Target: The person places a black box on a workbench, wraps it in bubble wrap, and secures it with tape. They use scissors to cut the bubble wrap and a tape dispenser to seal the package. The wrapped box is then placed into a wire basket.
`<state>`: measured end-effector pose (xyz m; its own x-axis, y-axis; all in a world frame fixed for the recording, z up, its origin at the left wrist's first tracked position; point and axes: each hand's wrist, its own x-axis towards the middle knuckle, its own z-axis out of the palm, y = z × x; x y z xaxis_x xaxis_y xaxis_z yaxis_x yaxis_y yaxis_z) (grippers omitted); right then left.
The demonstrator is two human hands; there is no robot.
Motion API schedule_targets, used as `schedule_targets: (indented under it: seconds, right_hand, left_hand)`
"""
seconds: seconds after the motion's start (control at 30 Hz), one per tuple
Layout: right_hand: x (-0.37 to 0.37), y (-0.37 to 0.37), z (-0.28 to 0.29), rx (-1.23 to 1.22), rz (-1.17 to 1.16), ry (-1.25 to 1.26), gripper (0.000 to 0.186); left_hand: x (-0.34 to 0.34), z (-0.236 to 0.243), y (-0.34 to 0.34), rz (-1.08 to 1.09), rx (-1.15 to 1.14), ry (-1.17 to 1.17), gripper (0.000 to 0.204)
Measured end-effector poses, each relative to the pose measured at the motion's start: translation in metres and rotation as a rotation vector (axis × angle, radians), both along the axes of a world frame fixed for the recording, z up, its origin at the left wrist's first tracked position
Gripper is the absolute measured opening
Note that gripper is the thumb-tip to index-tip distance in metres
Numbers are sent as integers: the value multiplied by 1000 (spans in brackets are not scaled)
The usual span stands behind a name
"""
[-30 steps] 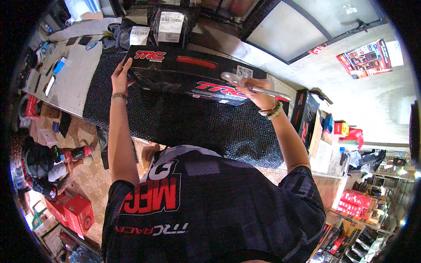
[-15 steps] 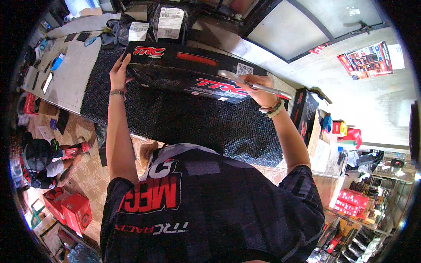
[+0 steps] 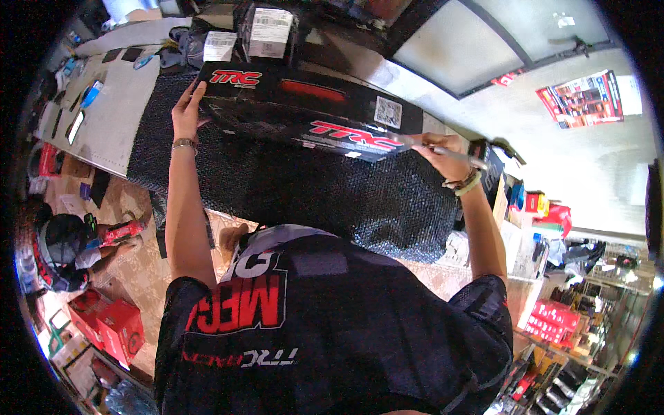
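A long black cardboard box (image 3: 270, 114) with red lettering and a red strip lies across a sheet of black bubble wrap (image 3: 311, 187). My left hand (image 3: 187, 111) grips the box's left end, fingers along its edge. At the box's right end, my right hand (image 3: 446, 155) is closed round a slim silver metal tool (image 3: 477, 163). Motion blurs this tool, and its exact kind cannot be made out. Whether its tip touches the box is unclear.
Black-wrapped parcels with white labels (image 3: 270, 33) stand behind the box. A phone (image 3: 76, 128) lies on the table's left part. Another dark box (image 3: 492, 176) stands at the right by the wall. Red cartons (image 3: 117, 330) and a person (image 3: 62, 245) are on the left floor side.
My right hand has moved right with the silver tool, from above the box to its right end. My left hand stays at the left end.
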<state>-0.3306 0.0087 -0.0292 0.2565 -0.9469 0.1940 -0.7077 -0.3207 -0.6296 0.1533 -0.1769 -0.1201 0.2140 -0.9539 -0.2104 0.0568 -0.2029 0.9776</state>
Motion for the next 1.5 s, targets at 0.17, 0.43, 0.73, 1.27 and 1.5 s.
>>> schedule_targets:
  seconds: [0.17,0.43,0.73,1.27,1.5]
  right_hand:
    - [-42,44,13,138,-304,-99,16]
    - [9,50,0,45,-531,-700,20]
    - [61,27,-27,-133,-438,-631,14]
    - [63,-21,-13,23,-153,-117,23]
    - [56,-26,1,-126,70,21,27]
  left_hand:
    - [-1,-3,-2,19,-5,-12,57]
    - [-120,57,60,-207,-1068,-872,29]
    - [-197,17,133,-561,-1053,-1052,60]
    - [-201,36,138,-590,-952,-1076,63]
    - [-204,31,141,-597,-879,-1063,63]
